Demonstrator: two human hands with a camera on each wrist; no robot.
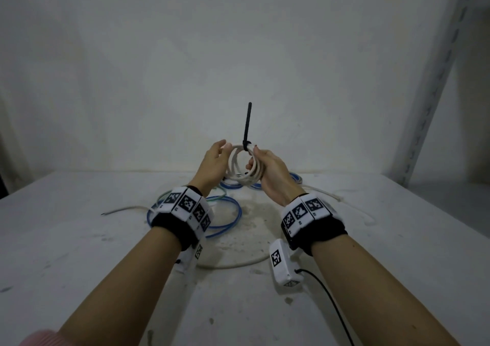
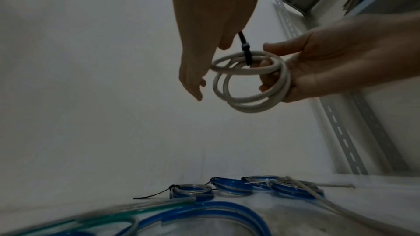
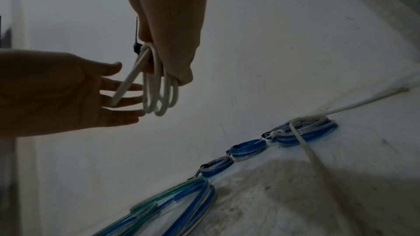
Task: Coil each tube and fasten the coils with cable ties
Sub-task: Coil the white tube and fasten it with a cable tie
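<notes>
One white coil (image 1: 242, 164), right hand (image 1: 270, 172) gripping

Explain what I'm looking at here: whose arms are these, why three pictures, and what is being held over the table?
No machine here: a person works with bare hands, wearing wrist bands with printed markers and small cameras. The big picture comes from a camera on the head, looking down at both arms. The other two come from the wrists, looking along each hand.

The right hand grips a white coil of tube in the air. A black tie is wrapped round the coil's top, its tail sticking up. The left hand is open beside the coil, fingers straight.

On the table lie small blue coils already tied, loose blue tube and loose white tube not yet coiled.
</notes>
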